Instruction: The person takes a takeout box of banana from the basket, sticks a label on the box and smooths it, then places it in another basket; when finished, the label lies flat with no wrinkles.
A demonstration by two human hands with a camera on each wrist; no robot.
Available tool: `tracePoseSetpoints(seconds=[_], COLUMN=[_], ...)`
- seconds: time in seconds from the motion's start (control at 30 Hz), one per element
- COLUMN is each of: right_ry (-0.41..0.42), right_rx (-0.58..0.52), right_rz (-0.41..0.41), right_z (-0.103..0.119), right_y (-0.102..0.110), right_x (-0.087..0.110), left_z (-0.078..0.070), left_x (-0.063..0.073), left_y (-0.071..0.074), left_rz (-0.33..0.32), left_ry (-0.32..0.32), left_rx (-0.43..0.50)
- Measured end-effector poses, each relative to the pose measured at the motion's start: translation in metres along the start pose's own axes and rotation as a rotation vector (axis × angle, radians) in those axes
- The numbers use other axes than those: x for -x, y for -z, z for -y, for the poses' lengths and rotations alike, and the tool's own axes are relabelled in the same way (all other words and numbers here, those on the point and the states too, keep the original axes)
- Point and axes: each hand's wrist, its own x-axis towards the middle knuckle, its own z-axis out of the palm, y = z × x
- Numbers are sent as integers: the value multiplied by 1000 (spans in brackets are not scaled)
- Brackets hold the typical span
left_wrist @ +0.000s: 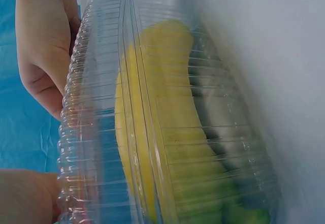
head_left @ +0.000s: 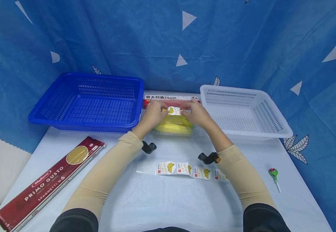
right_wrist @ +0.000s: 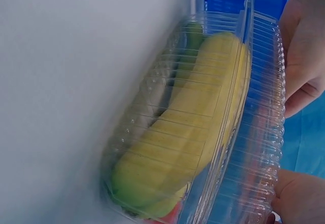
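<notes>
Here, left hand [head_left: 154, 112] and right hand [head_left: 197, 113] pinch a white banana-print label [head_left: 175, 111] over a clear, ribbed box [head_left: 173, 129].

Possibly a studio: blue cloth backdrop [head_left: 153, 42]

from my remote feed i count two hands [head_left: 154, 112], one clear container [right_wrist: 222, 155], five banana labels [head_left: 165, 168], four of those on one strip [head_left: 146, 168], two pasta packs [head_left: 49, 183], one blue basket [head_left: 87, 126], one white basket [head_left: 244, 133], one lollipop [head_left: 273, 172].

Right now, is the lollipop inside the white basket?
No, the lollipop lies on the white table, outside the white basket.
</notes>
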Motion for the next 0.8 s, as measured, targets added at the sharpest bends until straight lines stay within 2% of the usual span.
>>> tracePoseSetpoints(seconds=[0.33,0.6,0.8], right_ry=[-17,-9,-9], right_rx=[24,12,20], right_rz=[-2,-33,-22], right_z=[0,0,1], right_y=[-2,-5,-5], right_x=[4,4,5], left_z=[-1,-1,-1], left_x=[0,1,1], left_y=[-1,-1,-1], left_rz=[11,-1,8], left_ry=[40,50,57], left_rx=[6,17,11])
